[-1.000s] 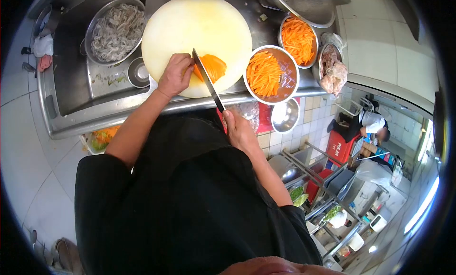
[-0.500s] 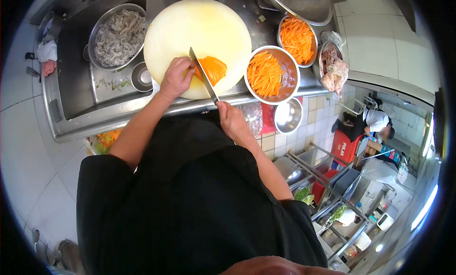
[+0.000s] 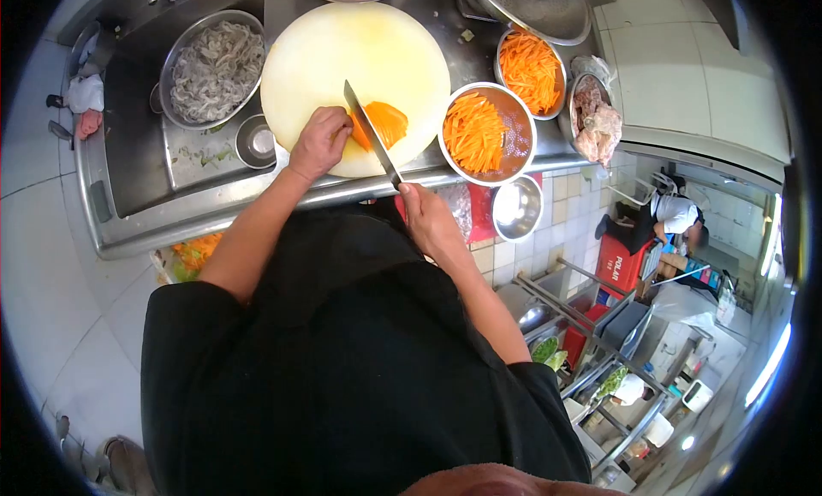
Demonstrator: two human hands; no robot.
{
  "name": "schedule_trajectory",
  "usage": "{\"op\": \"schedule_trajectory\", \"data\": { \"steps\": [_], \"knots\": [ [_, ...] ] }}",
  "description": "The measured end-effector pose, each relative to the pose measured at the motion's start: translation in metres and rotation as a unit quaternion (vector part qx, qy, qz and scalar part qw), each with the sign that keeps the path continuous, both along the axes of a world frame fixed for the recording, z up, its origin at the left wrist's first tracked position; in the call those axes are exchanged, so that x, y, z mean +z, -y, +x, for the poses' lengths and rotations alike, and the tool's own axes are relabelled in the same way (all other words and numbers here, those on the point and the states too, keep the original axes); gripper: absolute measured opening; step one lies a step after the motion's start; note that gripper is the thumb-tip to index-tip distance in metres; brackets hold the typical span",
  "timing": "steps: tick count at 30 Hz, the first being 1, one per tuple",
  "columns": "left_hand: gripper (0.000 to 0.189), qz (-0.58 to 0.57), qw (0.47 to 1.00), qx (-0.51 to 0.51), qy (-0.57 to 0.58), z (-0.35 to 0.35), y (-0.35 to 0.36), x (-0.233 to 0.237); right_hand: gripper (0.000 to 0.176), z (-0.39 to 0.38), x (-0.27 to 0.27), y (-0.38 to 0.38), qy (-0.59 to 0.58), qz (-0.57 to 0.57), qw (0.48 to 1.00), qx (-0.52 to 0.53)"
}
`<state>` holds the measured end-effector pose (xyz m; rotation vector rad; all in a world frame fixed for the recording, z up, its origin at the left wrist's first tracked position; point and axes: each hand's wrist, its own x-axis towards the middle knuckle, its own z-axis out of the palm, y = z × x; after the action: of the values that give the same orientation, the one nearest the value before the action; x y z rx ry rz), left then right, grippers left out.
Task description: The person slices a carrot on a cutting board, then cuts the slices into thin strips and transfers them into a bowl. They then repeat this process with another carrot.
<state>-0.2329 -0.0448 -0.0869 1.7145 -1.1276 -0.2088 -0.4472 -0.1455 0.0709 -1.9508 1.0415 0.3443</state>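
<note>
My right hand (image 3: 425,212) is closed round the handle of a kitchen knife (image 3: 373,138), whose long blade points away from me over the round cutting board (image 3: 295,59). Bent fingers of my left hand (image 3: 321,142) press on a piece of carrot right beside the blade; most of that piece is hidden by the hand and knife. Thin carrot slices (image 3: 388,123) lie overlapping just right of the blade. Close to the board's right edge, a colander (image 3: 520,134) holds carrot strips (image 3: 473,134).
A second bowl of carrot strips (image 3: 529,71) and a bowl of raw meat (image 3: 598,129) stand at the right. Left of the board, the sink (image 3: 128,166) holds a bowl of greyish strips (image 3: 216,72) and a small metal bowl (image 3: 256,142). Another person (image 3: 672,213) bends at far right.
The knife has shifted very slightly to the right with my right hand. My left hand stays almost in place on the carrot. The whole view has moved a little.
</note>
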Motion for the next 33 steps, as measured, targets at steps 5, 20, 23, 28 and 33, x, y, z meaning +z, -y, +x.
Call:
{"op": "schedule_trajectory", "data": {
  "steps": [5, 20, 23, 28, 33],
  "knots": [
    [0.011, -0.001, 1.0, -0.007, 0.004, 0.001, -0.001, -0.002, 0.048, -0.012, 0.006, -0.007, -0.003, -0.008, 1.0, 0.004],
    [0.009, -0.003, 0.999, 0.033, 0.003, -0.003, -0.001, -0.004, 0.05, -0.007, -0.052, -0.009, 0.024, -0.039, 0.999, 0.0],
    [0.008, -0.015, 0.999, 0.038, 0.006, -0.005, -0.001, -0.002, 0.053, -0.007, -0.047, -0.003, 0.011, -0.015, 1.0, -0.006],
    [0.007, -0.016, 1.0, 0.02, 0.009, -0.004, -0.003, 0.001, 0.052, -0.003, -0.017, -0.003, -0.007, -0.006, 1.0, 0.009],
    [0.01, -0.017, 0.999, 0.016, 0.028, -0.001, -0.002, -0.002, 0.053, -0.012, 0.001, -0.002, -0.008, -0.009, 1.0, 0.007]
  ]
}}
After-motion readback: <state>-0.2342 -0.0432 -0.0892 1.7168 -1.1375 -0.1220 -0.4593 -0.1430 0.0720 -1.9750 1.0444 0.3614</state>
